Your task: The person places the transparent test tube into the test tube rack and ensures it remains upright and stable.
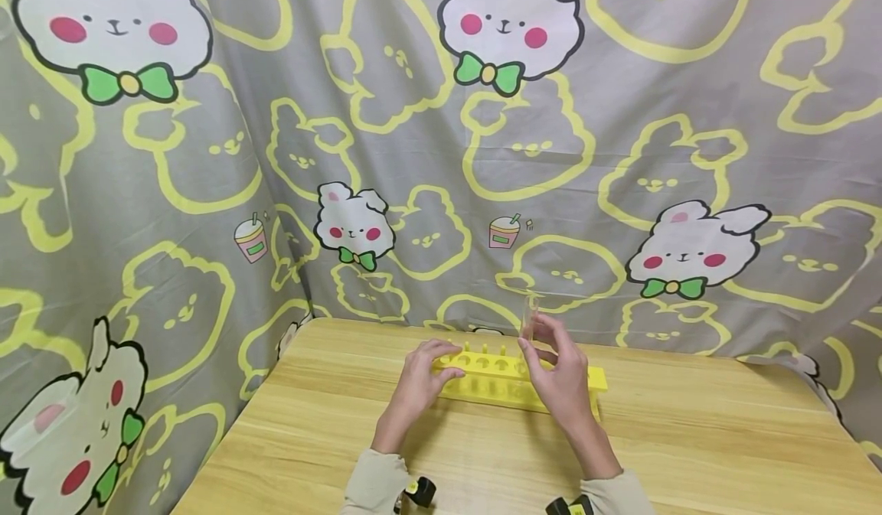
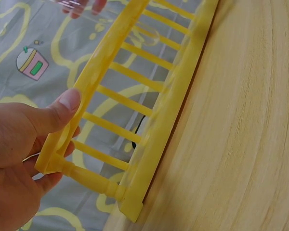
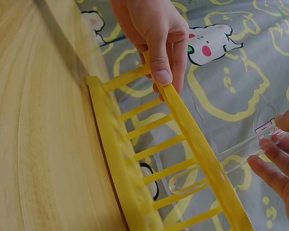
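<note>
A yellow test tube rack [image 1: 482, 396] stands on the wooden table, a top plate with round holes above a base. At its left end my left hand [image 1: 420, 373] grips the top plate, thumb [image 2: 70, 99] on the near edge and fingers on the far side. My right hand [image 1: 561, 369] pinches a clear glass test tube [image 1: 529, 317] near its upper part, above the right half of the rack. In the right wrist view the test tube's rounded bottom [image 3: 176, 184] is through the top plate, above the base. The tube stands about upright.
The wooden table [image 1: 689, 423] extends on both sides of the rack. Behind it hangs a grey curtain [image 1: 427, 155] with cartoon rabbits, and its left part runs along the table's left side. A row of yellow pegs [image 1: 485, 348] rises at the rack's back.
</note>
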Demonstrator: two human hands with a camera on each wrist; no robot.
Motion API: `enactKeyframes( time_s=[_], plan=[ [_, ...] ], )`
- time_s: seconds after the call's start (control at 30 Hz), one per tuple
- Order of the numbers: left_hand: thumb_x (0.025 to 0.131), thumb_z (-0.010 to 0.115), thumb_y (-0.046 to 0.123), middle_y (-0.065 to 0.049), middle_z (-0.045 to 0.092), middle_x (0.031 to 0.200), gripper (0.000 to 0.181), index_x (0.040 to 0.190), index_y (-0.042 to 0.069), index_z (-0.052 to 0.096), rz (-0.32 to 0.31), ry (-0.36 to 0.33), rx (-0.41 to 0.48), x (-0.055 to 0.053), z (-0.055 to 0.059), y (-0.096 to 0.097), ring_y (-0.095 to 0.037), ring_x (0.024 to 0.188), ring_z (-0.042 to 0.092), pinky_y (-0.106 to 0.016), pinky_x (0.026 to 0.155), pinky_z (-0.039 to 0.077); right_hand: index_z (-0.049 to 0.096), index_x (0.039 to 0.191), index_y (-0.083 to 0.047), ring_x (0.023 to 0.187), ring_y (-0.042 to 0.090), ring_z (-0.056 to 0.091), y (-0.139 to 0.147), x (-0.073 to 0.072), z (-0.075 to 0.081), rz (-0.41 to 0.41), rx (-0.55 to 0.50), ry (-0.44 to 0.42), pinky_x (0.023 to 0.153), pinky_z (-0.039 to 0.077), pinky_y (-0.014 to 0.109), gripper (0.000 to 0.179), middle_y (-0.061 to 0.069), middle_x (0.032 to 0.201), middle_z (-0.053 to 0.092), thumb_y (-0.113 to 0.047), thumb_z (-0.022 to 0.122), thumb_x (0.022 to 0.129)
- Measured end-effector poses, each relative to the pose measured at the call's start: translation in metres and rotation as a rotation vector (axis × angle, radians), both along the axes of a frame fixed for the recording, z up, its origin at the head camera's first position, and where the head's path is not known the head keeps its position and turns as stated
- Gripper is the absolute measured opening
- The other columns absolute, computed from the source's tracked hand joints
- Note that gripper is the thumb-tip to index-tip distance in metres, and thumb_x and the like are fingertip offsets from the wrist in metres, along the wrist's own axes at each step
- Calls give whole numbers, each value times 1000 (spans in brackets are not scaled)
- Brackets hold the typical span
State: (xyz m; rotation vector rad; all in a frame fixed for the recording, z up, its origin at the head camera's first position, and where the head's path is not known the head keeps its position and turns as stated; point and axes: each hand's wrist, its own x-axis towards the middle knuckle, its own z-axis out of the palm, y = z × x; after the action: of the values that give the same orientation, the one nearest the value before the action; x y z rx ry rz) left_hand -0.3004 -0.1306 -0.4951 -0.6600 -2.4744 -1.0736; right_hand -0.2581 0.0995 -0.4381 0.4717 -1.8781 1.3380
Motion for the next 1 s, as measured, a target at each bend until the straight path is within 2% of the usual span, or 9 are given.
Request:
enactKeyframes(
  time_s=[0.8,1.0],
  plan=[
    [83,84,15,-12,70,121,39,119,3,75,17,-40,11,2,3,1,-32,116,64,-48,102,53,61,119,12,91,40,72,0,2,-1,26,17,-34,72,61,21,41,22,97,70,21,75,81],
    [82,84,15,-12,70,120,39,119,4,75,19,-40,10,2,2,1,-32,116,64,-48,102,53,61,120,10,92,38,72,4,-11,-20,25,6,-48,71,63,27,43,21,97,70,20,75,81]
  ],
)
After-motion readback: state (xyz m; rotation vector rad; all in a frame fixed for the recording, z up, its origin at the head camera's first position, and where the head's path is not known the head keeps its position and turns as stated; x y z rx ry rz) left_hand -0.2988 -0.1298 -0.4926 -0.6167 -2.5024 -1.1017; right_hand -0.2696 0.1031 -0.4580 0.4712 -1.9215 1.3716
